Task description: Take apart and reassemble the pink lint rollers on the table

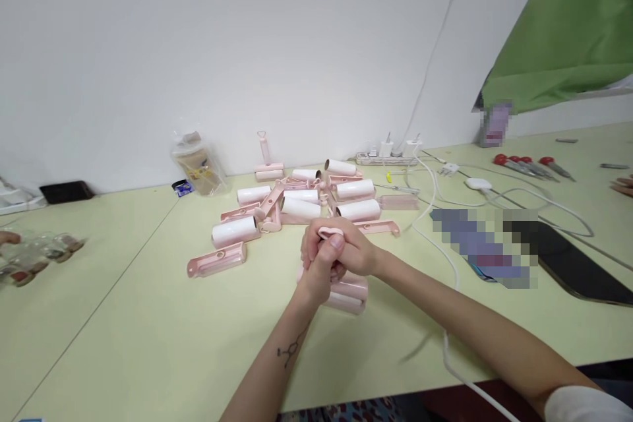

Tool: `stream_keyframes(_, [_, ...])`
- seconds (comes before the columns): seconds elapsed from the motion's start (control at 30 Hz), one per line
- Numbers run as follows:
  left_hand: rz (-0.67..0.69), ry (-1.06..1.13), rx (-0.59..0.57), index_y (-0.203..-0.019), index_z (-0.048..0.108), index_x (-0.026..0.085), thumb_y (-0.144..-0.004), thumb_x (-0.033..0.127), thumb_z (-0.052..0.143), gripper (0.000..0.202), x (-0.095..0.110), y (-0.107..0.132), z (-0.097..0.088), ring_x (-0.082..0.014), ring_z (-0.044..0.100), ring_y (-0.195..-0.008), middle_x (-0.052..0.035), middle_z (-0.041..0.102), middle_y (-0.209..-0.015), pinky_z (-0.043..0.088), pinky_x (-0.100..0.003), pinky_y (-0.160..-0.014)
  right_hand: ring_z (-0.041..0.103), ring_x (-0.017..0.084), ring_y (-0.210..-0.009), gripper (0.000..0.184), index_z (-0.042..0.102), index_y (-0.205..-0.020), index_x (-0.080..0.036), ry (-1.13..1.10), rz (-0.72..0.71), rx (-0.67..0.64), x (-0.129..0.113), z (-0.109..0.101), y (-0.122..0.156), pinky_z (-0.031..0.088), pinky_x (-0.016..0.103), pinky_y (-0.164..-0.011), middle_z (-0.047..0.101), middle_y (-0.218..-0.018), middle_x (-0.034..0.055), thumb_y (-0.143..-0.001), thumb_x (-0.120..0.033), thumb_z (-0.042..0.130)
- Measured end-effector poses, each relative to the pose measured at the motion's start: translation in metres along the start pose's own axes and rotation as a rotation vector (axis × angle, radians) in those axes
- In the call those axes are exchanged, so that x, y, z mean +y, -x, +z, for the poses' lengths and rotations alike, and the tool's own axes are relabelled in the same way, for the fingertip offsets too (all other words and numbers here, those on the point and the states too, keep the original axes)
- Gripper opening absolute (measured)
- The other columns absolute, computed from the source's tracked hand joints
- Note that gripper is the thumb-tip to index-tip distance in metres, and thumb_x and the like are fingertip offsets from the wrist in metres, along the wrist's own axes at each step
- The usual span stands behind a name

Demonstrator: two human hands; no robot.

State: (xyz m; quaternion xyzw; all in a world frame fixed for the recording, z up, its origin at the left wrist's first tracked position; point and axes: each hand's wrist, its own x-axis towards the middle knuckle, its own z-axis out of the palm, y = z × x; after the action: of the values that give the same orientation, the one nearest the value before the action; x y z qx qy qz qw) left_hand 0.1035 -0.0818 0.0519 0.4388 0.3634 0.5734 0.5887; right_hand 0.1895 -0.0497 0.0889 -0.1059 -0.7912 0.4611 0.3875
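Both hands are wrapped together around the handle of a pink lint roller point(350, 291). My left hand point(319, 270) grips from below with its thumb pressed on top. Over it, my right hand point(355, 249) closes from the right. A pink loop end pokes out above the fingers, and the roller part shows below them, over the table. Most of the handle is hidden by the fingers. Just beyond my hands lies a pile of white paper rolls point(301, 208) and pink handle parts point(270, 201). A separate pink part with a clear cover point(217, 260) lies to the left.
A plastic bag point(200, 168) and an upright pink roller point(267, 161) stand by the wall. A power strip point(386, 158), white cable point(440, 244), black phone point(573, 260) and red-handled screwdrivers point(531, 168) are on the right. Other people's hands point(624, 184) show at both edges.
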Motion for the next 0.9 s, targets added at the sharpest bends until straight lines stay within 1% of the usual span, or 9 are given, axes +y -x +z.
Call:
stream_keyframes(0.2, [0.003,-0.02,-0.027,-0.045,0.031,0.021,-0.061,0.05,0.054,0.041,-0.001,0.001,-0.002,-0.0036,0.02,-0.031,0.0096,0.022,-0.034,0.017,-0.016,-0.032,0.055,0.016,-0.064,0.011,0.05,-0.068,-0.018,-0.006,-0.019,0.005,0.006,0.002,0.002,0.047,0.029,-0.056,0.059,-0.07,0.0026,-0.077,-0.018,0.043])
stream_keyframes(0.33, [-0.008,-0.043,-0.078,-0.048,0.034,0.021,-0.065,0.056,0.048,0.042,-0.003,-0.001,-0.003,-0.0042,0.015,-0.031,0.0105,0.018,-0.034,0.012,-0.017,-0.032,0.057,0.015,-0.065,0.013,0.051,-0.071,-0.017,-0.013,-0.001,-0.028,0.002,0.0,0.001,0.046,0.026,-0.054,0.059,-0.069,0.0021,-0.079,-0.018,0.041])
stream_keyframes(0.43, [0.018,-0.077,-0.18,-0.046,0.035,0.021,-0.062,0.07,0.045,0.053,-0.003,-0.002,-0.006,-0.0056,0.022,-0.031,0.0088,0.023,-0.034,0.017,-0.019,-0.033,0.057,0.011,-0.06,0.016,0.052,-0.092,-0.018,0.02,0.073,-0.069,-0.012,-0.006,0.003,0.045,0.022,-0.048,0.059,-0.093,0.0044,-0.081,-0.019,0.041])
stream_keyframes(0.5, [0.049,-0.111,-0.267,-0.047,0.041,0.02,-0.054,0.08,0.042,0.061,0.002,-0.001,-0.009,-0.0088,0.033,-0.035,0.0059,0.032,-0.037,0.028,-0.022,-0.037,0.053,0.006,-0.052,0.033,0.043,-0.113,-0.024,0.106,0.206,-0.078,-0.021,-0.01,0.009,0.044,0.02,-0.044,0.046,-0.119,0.0065,-0.08,-0.022,0.048])
stream_keyframes(0.57, [0.085,-0.151,-0.354,-0.051,0.048,0.018,-0.048,0.086,0.039,0.069,0.012,0.002,-0.012,-0.0138,0.044,-0.045,0.002,0.043,-0.044,0.039,-0.027,-0.047,0.052,0.005,-0.053,0.058,0.032,-0.123,-0.029,0.258,0.359,-0.041,-0.026,-0.011,0.021,0.044,0.021,-0.046,0.036,-0.129,0.0074,-0.072,-0.027,0.06])
stream_keyframes(0.7, [0.196,-0.316,-0.437,-0.074,0.061,0.015,-0.057,0.083,0.037,0.074,0.034,0.007,-0.021,-0.0243,0.052,-0.082,-0.0071,0.057,-0.078,0.04,-0.035,-0.079,0.053,0.025,-0.093,0.104,0.028,-0.13,-0.021,0.561,0.538,0.039,-0.014,0.0,0.053,0.045,0.031,-0.075,0.046,-0.12,0.0095,-0.041,-0.037,0.08])
stream_keyframes(0.73, [0.224,-0.392,-0.437,-0.087,0.061,0.016,-0.06,0.08,0.039,0.073,0.037,0.007,-0.025,-0.0257,0.049,-0.09,-0.0085,0.056,-0.089,0.037,-0.036,-0.084,0.052,0.027,-0.094,0.102,0.033,-0.128,-0.02,0.606,0.584,0.013,-0.008,0.003,0.061,0.045,0.032,-0.075,0.05,-0.114,0.0093,-0.038,-0.036,0.08])
stream_keyframes(0.8, [0.271,-0.523,-0.384,-0.106,0.053,0.017,-0.067,0.075,0.039,0.071,0.038,0.008,-0.037,-0.0262,0.046,-0.099,-0.0094,0.051,-0.102,0.034,-0.037,-0.089,0.056,0.026,-0.089,0.073,0.047,-0.118,-0.021,0.638,0.667,-0.072,0.004,0.008,0.073,0.044,0.031,-0.075,0.059,-0.102,0.0058,-0.05,-0.033,0.073])
stream_keyframes(0.9, [0.296,-0.51,-0.066,-0.102,0.052,0.019,-0.079,0.064,0.034,0.054,0.028,0.006,-0.062,-0.0239,0.048,-0.096,-0.0077,0.053,-0.098,0.036,-0.036,-0.087,0.057,0.026,-0.093,0.044,0.057,-0.107,-0.025,0.639,0.656,-0.08,0.012,0.001,0.075,0.044,0.028,-0.078,0.063,-0.101,0.0033,-0.063,-0.028,0.064])
